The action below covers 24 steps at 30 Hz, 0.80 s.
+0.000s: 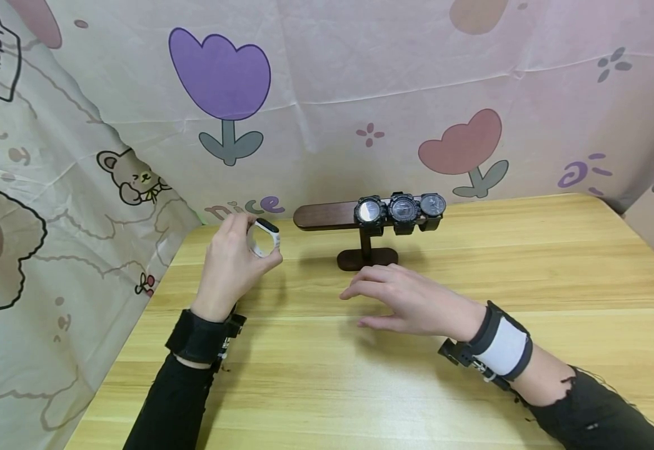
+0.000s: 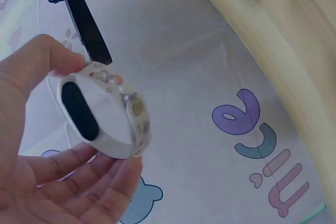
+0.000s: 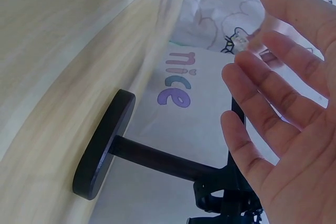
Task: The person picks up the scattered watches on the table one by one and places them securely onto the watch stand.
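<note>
My left hand point(image 1: 227, 269) pinches a white smart band point(image 2: 80, 111) with a dark oval screen between thumb and fingers. Its strap is closed into a ring and carries small coloured prints, seen in the left wrist view. To the right stands a dark brown wooden watch stand point(image 1: 327, 216), the band held up level with its left end. Three black watches point(image 1: 403, 209) sit side by side on the right half of its bar. My right hand point(image 1: 417, 306) hovers in front of the stand's base, fingers spread loosely with nothing in them.
A light wood-grain table point(image 1: 304, 387) lies under both hands. Behind it hangs a pale cloth point(image 1: 338, 56) printed with flowers and a bear, close behind the stand. Wrist straps with small cameras point(image 1: 457, 353) are on both arms.
</note>
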Available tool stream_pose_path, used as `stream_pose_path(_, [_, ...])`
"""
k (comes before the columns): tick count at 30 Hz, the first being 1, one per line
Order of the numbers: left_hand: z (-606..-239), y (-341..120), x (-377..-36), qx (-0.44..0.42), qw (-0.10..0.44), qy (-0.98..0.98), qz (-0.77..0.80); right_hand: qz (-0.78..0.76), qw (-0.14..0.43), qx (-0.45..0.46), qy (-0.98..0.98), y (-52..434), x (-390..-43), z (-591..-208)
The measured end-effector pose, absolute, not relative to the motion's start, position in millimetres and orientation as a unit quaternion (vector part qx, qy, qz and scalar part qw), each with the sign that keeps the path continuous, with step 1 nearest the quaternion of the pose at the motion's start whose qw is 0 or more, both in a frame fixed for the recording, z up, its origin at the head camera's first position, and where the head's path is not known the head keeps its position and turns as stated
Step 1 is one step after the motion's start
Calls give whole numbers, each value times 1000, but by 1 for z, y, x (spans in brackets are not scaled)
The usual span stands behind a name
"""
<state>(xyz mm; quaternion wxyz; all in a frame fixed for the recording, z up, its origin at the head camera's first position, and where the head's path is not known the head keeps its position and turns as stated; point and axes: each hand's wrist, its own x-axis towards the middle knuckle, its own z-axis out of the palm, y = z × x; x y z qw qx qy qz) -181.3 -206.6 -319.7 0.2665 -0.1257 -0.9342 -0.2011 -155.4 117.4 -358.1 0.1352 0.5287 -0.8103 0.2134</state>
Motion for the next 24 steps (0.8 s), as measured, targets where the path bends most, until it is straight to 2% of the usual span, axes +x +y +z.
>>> stream_pose_path(24, [-318, -203, -184, -214, 344, -888, -217, 218, 133, 530, -809, 119, -157, -359])
